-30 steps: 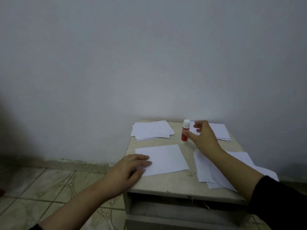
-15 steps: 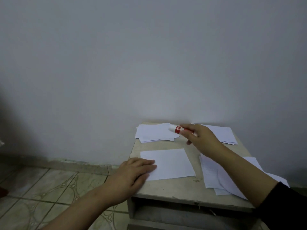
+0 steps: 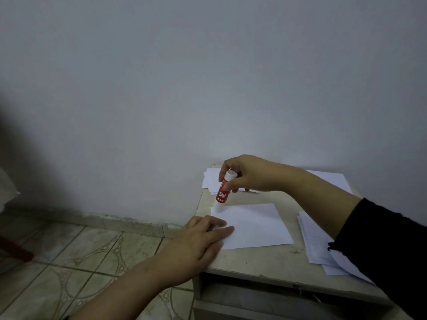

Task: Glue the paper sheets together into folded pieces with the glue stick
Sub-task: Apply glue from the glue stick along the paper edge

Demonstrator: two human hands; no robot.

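Note:
A single white paper sheet (image 3: 254, 225) lies flat in the middle of the small beige table (image 3: 261, 262). My left hand (image 3: 198, 241) rests flat on the sheet's near left corner, fingers spread. My right hand (image 3: 249, 174) holds a red and white glue stick (image 3: 223, 192) upside down, its lower tip touching the sheet's far left corner.
One pile of white sheets (image 3: 209, 181) sits at the table's back left, partly behind my right hand; another (image 3: 330, 179) at the back right. More sheets (image 3: 318, 245) lie at the right edge under my sleeve. Tiled floor (image 3: 80, 262) is left, a wall behind.
My right hand picked up the glue stick from the back of the table, turned it tip down and brought it to the sheet's far left corner. The left hand stayed on the sheet.

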